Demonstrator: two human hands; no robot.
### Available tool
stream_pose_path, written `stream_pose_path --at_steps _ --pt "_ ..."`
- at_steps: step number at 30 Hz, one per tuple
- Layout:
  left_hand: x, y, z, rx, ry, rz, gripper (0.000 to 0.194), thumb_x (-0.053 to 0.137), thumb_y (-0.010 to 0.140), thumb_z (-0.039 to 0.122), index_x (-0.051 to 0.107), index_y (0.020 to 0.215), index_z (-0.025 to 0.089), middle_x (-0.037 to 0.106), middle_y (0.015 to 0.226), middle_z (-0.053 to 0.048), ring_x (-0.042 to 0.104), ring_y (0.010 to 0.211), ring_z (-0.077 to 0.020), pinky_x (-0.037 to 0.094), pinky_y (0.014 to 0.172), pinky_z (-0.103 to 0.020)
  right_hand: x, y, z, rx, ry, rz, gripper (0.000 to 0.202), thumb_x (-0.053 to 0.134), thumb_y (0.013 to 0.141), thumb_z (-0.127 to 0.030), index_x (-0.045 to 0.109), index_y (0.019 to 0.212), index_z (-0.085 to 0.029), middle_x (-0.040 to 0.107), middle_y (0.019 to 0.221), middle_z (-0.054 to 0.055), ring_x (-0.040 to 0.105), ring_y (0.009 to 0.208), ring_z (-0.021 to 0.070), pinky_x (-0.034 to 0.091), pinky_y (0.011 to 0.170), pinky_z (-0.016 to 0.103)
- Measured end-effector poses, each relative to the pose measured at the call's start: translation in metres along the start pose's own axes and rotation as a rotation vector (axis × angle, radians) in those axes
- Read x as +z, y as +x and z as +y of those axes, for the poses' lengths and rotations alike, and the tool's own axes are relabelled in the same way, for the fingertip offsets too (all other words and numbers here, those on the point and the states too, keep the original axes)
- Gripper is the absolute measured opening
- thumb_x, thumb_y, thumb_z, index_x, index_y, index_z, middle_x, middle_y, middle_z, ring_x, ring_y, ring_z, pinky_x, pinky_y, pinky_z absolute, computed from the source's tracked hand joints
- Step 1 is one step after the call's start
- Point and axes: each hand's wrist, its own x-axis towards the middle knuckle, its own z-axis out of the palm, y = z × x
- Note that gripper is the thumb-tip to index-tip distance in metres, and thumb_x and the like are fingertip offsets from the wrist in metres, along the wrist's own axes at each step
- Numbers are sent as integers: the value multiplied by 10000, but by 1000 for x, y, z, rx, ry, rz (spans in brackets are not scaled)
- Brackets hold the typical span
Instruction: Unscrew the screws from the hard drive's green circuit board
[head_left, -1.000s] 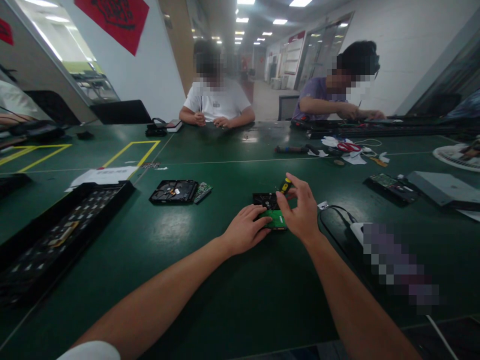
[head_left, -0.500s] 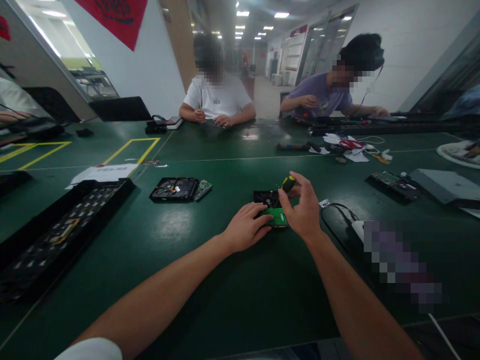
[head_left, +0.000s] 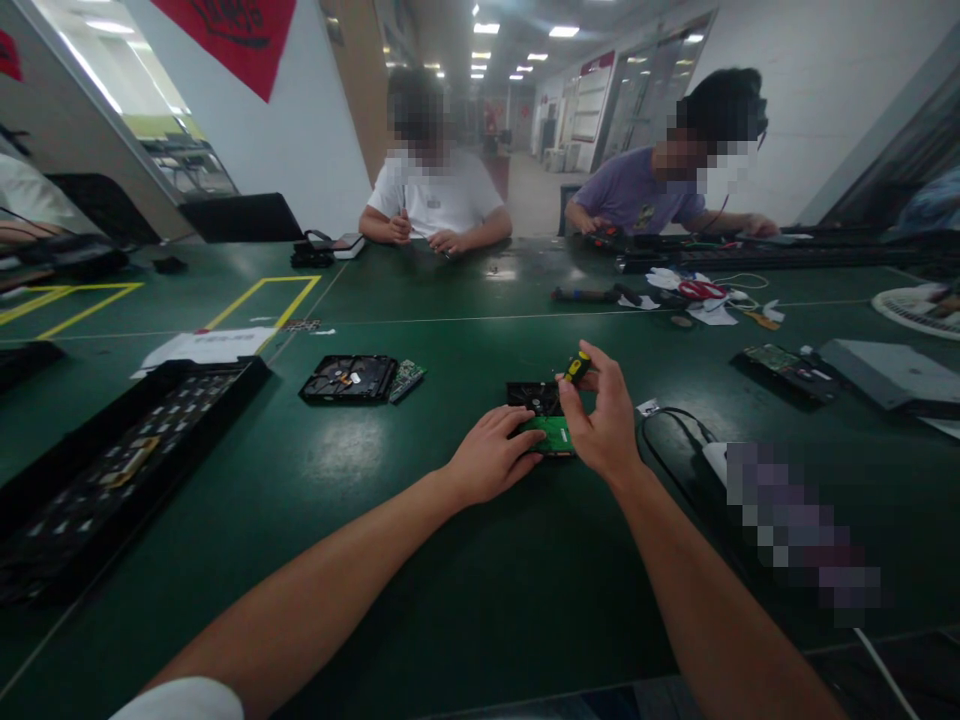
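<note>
A hard drive (head_left: 534,397) lies on the green tabletop, its green circuit board (head_left: 553,434) facing up. Over its left side, my left hand (head_left: 495,452) grips and steadies it, fingertips on the board. My right hand (head_left: 606,415) is closed on a screwdriver (head_left: 576,366) with a yellow and black handle, thumb and fingers round the handle. The screwdriver leans over the drive; its tip is hidden behind my hand.
To the left are another hard drive (head_left: 349,379), a loose circuit board (head_left: 407,380) and a long black tray (head_left: 127,470). At right lie a drive (head_left: 787,372), a grey box (head_left: 892,370) and a cable (head_left: 675,410). Two people sit across the table.
The screwdriver handle has turned a little in my right hand and shows more yellow. My left hand stays put. Across the table, the person in purple has lowered one hand.
</note>
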Motion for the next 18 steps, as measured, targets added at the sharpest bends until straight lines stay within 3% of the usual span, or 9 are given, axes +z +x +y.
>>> stream_pose_path --at_steps 4,9,15,18 --pt "-2 1 1 5 19 -14 365 549 1063 422 682 1318 196 596 1451 -167 536 1407 -338 463 1176 -575 -1 1 1 -15 -61 33 505 691 963 -400 552 1435 -286 622 1215 113 652 943 248 641 828 476" --pt "-2 0 2 1 27 -8 376 549 1065 421 677 1329 186 592 1452 -174 542 1399 -335 459 1180 -567 2 -1 0 24 57 -13 523 574 1034 -361 438 1533 -281 634 1333 124 698 1010 242 632 909 477" --pt "-1 0 0 4 15 -16 366 552 1063 422 671 1334 206 591 1458 -160 534 1410 -335 463 1174 -578 2 -1 0 -6 -37 75 488 737 937 -423 567 1368 -270 648 1193 104 668 969 260 636 842 470" --pt "-1 -1 -1 4 14 -15 372 550 1063 420 672 1335 199 587 1463 -168 539 1406 -335 462 1176 -574 2 -1 0 23 26 60 497 668 988 -381 505 1447 -284 665 1216 97 696 944 237 636 882 469"
